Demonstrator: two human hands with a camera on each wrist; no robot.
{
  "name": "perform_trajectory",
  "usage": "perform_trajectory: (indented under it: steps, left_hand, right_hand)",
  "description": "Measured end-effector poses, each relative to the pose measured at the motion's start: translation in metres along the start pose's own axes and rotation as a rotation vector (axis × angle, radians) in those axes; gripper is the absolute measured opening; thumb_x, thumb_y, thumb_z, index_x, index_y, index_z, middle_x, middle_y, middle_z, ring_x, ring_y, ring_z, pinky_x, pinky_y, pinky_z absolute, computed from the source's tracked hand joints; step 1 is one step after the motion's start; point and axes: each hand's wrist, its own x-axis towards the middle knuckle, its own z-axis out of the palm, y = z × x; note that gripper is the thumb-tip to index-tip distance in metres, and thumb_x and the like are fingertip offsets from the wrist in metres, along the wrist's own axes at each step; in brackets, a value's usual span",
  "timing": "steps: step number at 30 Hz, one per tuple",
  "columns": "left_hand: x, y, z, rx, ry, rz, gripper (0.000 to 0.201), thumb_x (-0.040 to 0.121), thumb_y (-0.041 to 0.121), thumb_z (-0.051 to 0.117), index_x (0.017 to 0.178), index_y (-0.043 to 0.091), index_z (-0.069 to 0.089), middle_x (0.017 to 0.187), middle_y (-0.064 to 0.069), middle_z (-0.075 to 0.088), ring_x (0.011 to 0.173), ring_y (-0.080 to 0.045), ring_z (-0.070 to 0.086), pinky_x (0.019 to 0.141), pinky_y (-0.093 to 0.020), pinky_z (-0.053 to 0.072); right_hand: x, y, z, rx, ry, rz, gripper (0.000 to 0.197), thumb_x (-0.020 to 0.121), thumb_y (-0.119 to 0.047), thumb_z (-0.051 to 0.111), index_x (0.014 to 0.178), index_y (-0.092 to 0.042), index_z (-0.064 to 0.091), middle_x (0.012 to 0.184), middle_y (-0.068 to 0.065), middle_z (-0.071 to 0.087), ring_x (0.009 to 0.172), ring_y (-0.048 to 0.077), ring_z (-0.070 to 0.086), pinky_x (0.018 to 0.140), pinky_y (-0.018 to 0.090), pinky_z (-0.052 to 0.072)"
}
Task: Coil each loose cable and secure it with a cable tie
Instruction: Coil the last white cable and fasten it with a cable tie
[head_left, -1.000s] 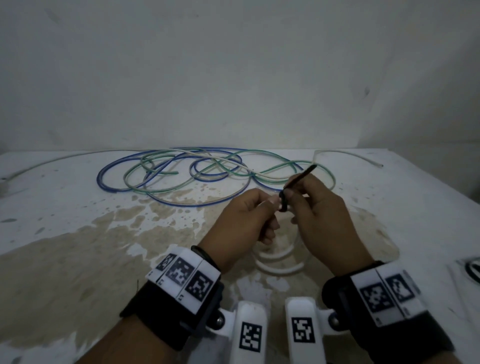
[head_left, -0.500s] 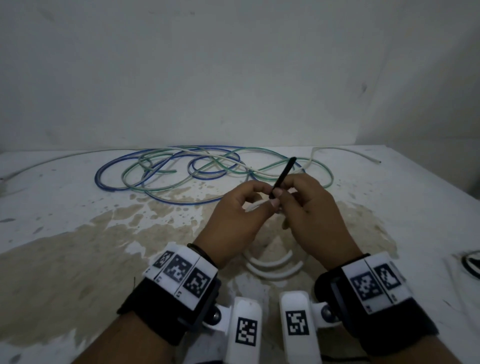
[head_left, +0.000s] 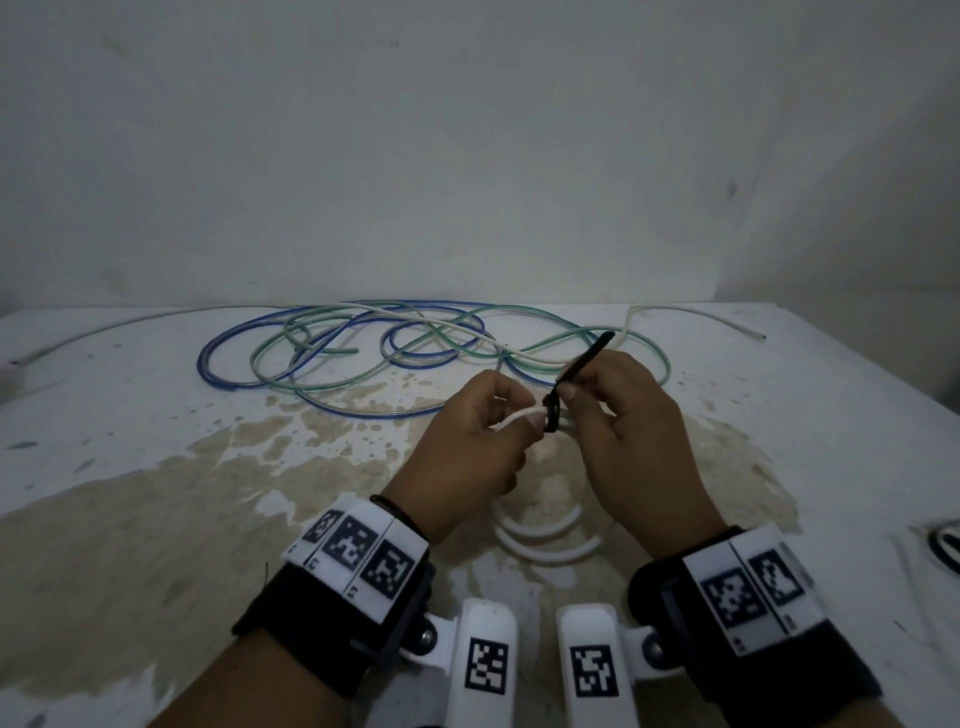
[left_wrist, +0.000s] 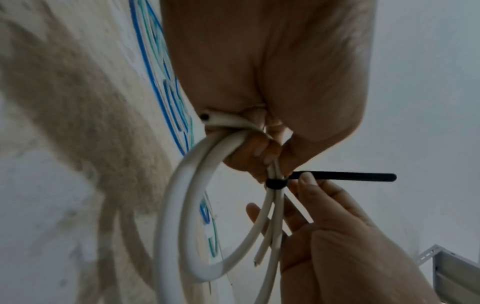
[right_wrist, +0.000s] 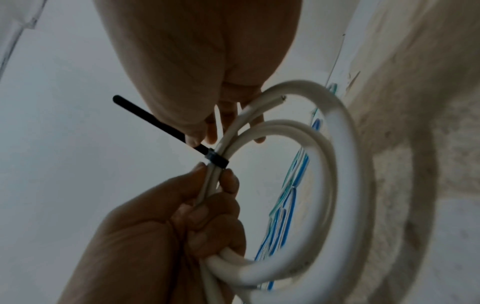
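A white cable coil (head_left: 545, 530) hangs over the table from my left hand (head_left: 530, 421), which grips its bunched strands (left_wrist: 233, 127). A black cable tie (left_wrist: 276, 183) is looped tight around those strands just beside the left fingers. My right hand (head_left: 571, 400) pinches the tie's tail (head_left: 587, 358) close to the loop, and the tail sticks out up and to the right. In the right wrist view the tie loop (right_wrist: 217, 159) sits between both hands on the white coil (right_wrist: 324, 164). Loose blue and green cables (head_left: 363, 353) lie tangled on the table behind.
A thin white cable (head_left: 701, 317) trails along the back of the stained white table (head_left: 156, 519). A dark ring on a white sheet (head_left: 943, 545) lies at the right edge. A wall stands close behind. A grey metal bracket (left_wrist: 454, 271) shows in the left wrist view.
The tie's tail swung upright, then tilted back to the right as my right hand worked it. Both hands stayed together above the coil.
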Motion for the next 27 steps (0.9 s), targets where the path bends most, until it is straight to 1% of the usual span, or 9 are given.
perform_trajectory:
  steps: [2,5,10,12,16,20,23,25,27]
  left_hand:
    - [0.002,-0.002,0.000,0.039,0.026,0.026,0.012,0.095,0.009,0.053,0.090,-0.001,0.052,0.078,-0.017,0.054,0.045,-0.012,0.039,0.043,-0.021,0.033]
    - [0.003,-0.004,0.000,0.036,0.046,0.027,0.013,0.096,0.009,0.051,0.084,0.004,0.052,0.075,-0.008,0.058,0.043,-0.010,0.038,0.043,-0.021,0.032]
    - [0.002,-0.005,0.001,0.035,0.019,0.066,0.007,0.095,0.020,0.054,0.090,0.022,0.057,0.087,-0.004,0.057,0.044,-0.002,0.038,0.047,-0.022,0.031]
    - [0.002,-0.006,0.002,0.180,0.044,0.162,0.003,0.093,0.024,0.057,0.093,0.023,0.061,0.093,0.002,0.061,0.050,0.004,0.046,0.051,-0.018,0.033]
    - [0.003,-0.007,0.007,0.264,0.063,0.231,0.005,0.092,0.021,0.060,0.092,0.017,0.063,0.084,0.007,0.058,0.048,0.008,0.047,0.048,-0.012,0.035]
    - [0.000,-0.001,0.002,0.126,0.130,0.132,0.006,0.093,0.019,0.058,0.089,0.021,0.061,0.083,-0.002,0.062,0.043,0.001,0.044,0.046,-0.015,0.034]
    - [0.001,0.011,-0.011,-0.123,0.220,0.036,0.008,0.096,0.016,0.054,0.089,0.017,0.056,0.074,-0.016,0.049,0.038,-0.007,0.031,0.039,-0.019,0.029]
    - [-0.003,0.018,-0.020,-0.257,0.230,-0.019,0.006,0.097,0.015,0.052,0.092,0.012,0.055,0.069,-0.013,0.046,0.039,-0.009,0.030,0.039,-0.019,0.030]
    - [-0.011,0.019,-0.030,-0.299,0.184,-0.093,0.011,0.097,0.018,0.052,0.098,0.008,0.057,0.074,-0.008,0.056,0.043,-0.012,0.043,0.043,-0.023,0.041]
  right_hand:
    - [-0.001,-0.002,0.000,0.016,-0.015,-0.006,0.011,0.085,-0.007,0.052,0.079,-0.010,0.061,0.078,-0.001,0.057,0.076,0.009,0.051,0.069,0.011,0.039]
    - [-0.004,-0.005,0.002,-0.003,-0.053,-0.047,0.011,0.085,-0.006,0.052,0.077,-0.009,0.059,0.075,-0.001,0.055,0.072,0.010,0.050,0.065,0.022,0.043]
    - [0.000,-0.004,0.003,0.009,0.016,-0.005,0.010,0.083,-0.008,0.055,0.080,-0.011,0.064,0.083,0.001,0.054,0.078,-0.002,0.045,0.073,0.001,0.033]
    - [0.000,-0.007,0.001,0.016,0.044,-0.005,0.011,0.082,-0.006,0.056,0.081,-0.010,0.066,0.085,0.000,0.052,0.077,-0.004,0.043,0.074,-0.001,0.032]
    - [0.000,-0.008,-0.003,-0.010,0.078,-0.028,0.012,0.082,-0.003,0.056,0.082,-0.007,0.067,0.087,0.001,0.050,0.077,-0.005,0.042,0.074,0.000,0.031]
    - [0.002,-0.004,-0.004,0.055,-0.056,0.145,0.010,0.090,-0.016,0.057,0.089,-0.025,0.061,0.087,-0.007,0.057,0.082,-0.019,0.049,0.071,-0.003,0.034]
    - [-0.001,-0.005,-0.005,0.177,-0.244,0.362,0.021,0.096,-0.025,0.051,0.114,-0.029,0.060,0.090,-0.017,0.066,0.076,-0.007,0.059,0.070,0.004,0.045]
    - [-0.003,-0.014,-0.003,0.291,-0.308,0.407,0.023,0.098,-0.024,0.045,0.114,-0.027,0.062,0.076,-0.005,0.069,0.064,0.013,0.065,0.058,0.023,0.053]
    - [-0.002,-0.025,0.000,0.401,-0.264,0.430,0.022,0.099,-0.019,0.044,0.104,-0.020,0.065,0.069,0.005,0.067,0.055,0.021,0.063,0.054,0.030,0.050]
